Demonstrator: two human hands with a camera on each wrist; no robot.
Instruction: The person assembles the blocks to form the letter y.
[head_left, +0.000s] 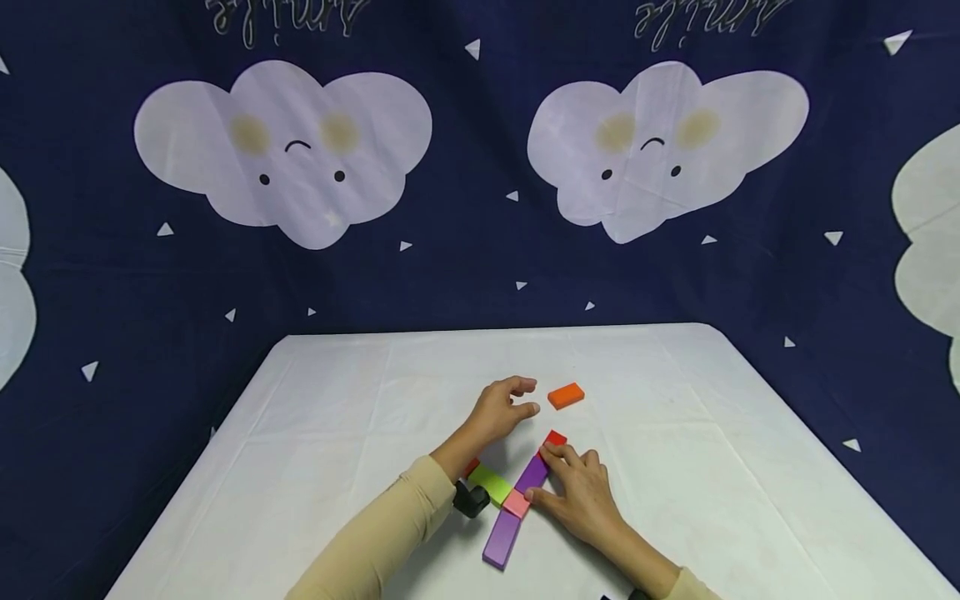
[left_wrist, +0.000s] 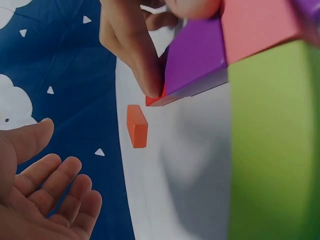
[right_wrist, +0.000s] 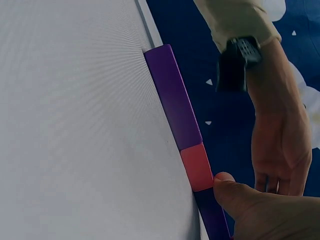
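Note:
My left hand (head_left: pixel 505 410) hovers over the far part of the table with fingers loosely bent and nothing in its grasp; an orange block (head_left: pixel 566 396) lies just beyond its fingertips. My right hand (head_left: pixel 583 493) rests along a row of blocks. Its index fingertip touches the red block (head_left: pixel 556 438) at the far end, while its thumb lies against the pink block (head_left: pixel 516 503). Between them sits a purple block (head_left: pixel 532 473). A second purple block (head_left: pixel 502 539) continues the row toward me. From the pink block a green block (head_left: pixel 491 484) branches left, with another red block (head_left: pixel 472 467) partly hidden by my left wrist.
A white-covered table (head_left: pixel 337 400) spreads under the blocks. Behind it hangs a dark blue cloth (head_left: pixel 480 283) printed with clouds and small triangles. A black wrist camera (head_left: pixel 472 500) on my left arm overhangs the green block.

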